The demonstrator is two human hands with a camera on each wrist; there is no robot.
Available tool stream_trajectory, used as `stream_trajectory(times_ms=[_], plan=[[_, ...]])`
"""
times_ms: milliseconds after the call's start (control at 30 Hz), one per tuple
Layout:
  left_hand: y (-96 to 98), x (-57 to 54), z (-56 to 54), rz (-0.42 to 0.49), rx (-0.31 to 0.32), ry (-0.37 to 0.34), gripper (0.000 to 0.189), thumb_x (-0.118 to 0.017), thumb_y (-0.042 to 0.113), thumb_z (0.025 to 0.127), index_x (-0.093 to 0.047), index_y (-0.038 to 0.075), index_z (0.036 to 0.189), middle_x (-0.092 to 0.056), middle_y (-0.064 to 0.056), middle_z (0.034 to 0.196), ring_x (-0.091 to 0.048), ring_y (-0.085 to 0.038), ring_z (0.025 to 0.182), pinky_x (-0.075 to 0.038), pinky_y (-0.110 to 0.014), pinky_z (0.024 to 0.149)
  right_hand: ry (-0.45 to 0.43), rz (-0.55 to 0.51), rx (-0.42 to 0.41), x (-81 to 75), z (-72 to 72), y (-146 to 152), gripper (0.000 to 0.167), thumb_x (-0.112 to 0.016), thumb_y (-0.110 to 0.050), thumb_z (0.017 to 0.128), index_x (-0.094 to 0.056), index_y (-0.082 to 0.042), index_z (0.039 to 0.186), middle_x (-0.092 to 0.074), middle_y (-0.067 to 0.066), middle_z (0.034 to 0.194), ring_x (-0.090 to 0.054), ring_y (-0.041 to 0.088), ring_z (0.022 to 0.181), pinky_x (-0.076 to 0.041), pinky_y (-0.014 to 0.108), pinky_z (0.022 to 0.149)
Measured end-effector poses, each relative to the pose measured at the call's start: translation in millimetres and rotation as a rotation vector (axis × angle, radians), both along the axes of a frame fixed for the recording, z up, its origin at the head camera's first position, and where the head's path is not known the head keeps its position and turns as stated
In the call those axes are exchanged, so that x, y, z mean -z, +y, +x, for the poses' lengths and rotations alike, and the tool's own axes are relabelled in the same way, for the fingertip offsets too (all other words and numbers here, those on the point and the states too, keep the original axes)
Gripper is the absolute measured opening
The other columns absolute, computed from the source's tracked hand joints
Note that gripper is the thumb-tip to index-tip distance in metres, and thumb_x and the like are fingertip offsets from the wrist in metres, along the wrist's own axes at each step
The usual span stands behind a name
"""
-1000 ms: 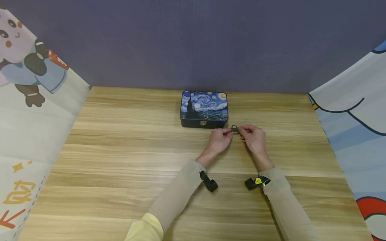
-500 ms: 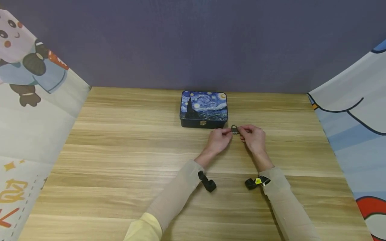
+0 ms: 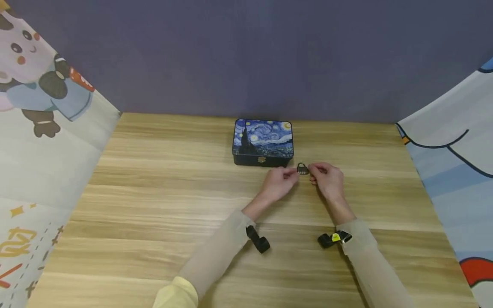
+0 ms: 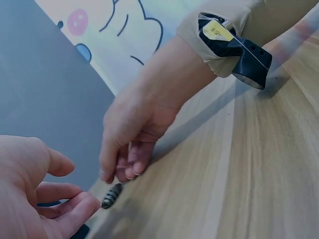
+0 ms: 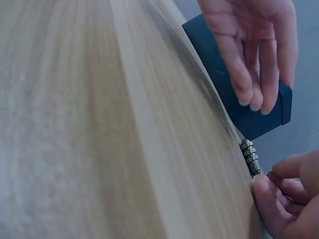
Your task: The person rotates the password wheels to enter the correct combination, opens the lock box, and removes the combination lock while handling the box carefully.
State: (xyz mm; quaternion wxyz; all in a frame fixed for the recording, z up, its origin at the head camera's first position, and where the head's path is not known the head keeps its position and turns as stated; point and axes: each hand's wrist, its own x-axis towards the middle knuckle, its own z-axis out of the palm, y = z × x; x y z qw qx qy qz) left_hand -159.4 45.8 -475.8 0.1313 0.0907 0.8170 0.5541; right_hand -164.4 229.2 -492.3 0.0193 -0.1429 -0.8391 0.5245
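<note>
A small dark combination padlock (image 3: pixel 302 170) with a curved shackle lies on the wooden table, just off the front right corner of a tin box (image 3: pixel 263 139). Its row of number dials shows as a ridged barrel in the right wrist view. My right hand (image 3: pixel 328 180) pinches the padlock's right end between thumb and fingers. On the other side, the fingertips of my left hand (image 3: pixel 278 185) are close beside the padlock. The left wrist view shows that thumb apart from loosely bent fingers; any contact with the padlock is hard to tell.
The tin box has a starry night painting on its lid and a brass clasp (image 3: pixel 262 159) in front; its lid is down. A dark wall panel (image 3: pixel 246 60) rises behind the table (image 3: pixel 154 205). Printed cartoon panels flank both sides.
My left hand and forearm have drawn slightly left and toward me, and its fingers have loosened at the padlock. The right hand keeps its hold. The head view has shifted slightly.
</note>
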Motion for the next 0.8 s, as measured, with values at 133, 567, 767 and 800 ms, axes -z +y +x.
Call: stream_trajectory(times_ms=[133, 567, 767, 800], plan=[[-10.1, -7.3, 5.8, -0.001, 0.017, 0.045, 0.033, -0.067, 0.022, 0.101, -0.072, 0.004, 0.128, -0.073, -0.011, 0.121, -0.072, -0.019, 0.103, -0.058, -0.021, 0.087, 0.018, -0.028, -0.002, -2.8, 4.2, -0.7, 0.033, -0.066, -0.018, 0.102, -0.069, 0.01, 0.119, -0.074, 0.023, 0.093, -0.066, 0.002, 0.062, -0.061, 0.019, 0.061], [-49.6, -16.0, 19.8, -0.062, -0.047, 0.27, 0.027, -0.067, 0.015, 0.099, -0.074, -0.003, 0.118, -0.072, -0.013, 0.101, -0.071, -0.023, 0.09, -0.06, -0.024, 0.08, 0.263, 0.196, -0.039, -2.4, 9.0, -1.8, 0.023, -0.067, -0.017, 0.101, -0.075, 0.001, 0.114, -0.074, 0.021, 0.104, -0.058, 0.003, 0.08, -0.046, 0.007, 0.068], [-79.5, -20.6, 21.1, -0.013, -0.078, 0.271, 0.024, -0.068, 0.015, 0.099, -0.076, -0.002, 0.115, -0.072, -0.011, 0.099, -0.07, -0.022, 0.09, -0.061, -0.027, 0.083, 0.379, 0.193, -0.098, -6.1, 10.4, 0.0, 0.022, -0.07, -0.01, 0.098, -0.071, 0.004, 0.116, -0.07, 0.02, 0.102, -0.057, 0.001, 0.083, -0.047, 0.004, 0.073], [-85.2, -21.6, 21.2, -0.011, -0.089, 0.276, 0.024, -0.068, 0.015, 0.099, -0.076, -0.002, 0.115, -0.072, -0.011, 0.1, -0.071, -0.022, 0.09, -0.061, -0.029, 0.083, 0.392, 0.195, -0.104, -6.7, 10.7, 0.6, 0.023, -0.071, -0.009, 0.098, -0.071, 0.004, 0.117, -0.07, 0.02, 0.103, -0.057, 0.001, 0.083, -0.047, 0.004, 0.073]])
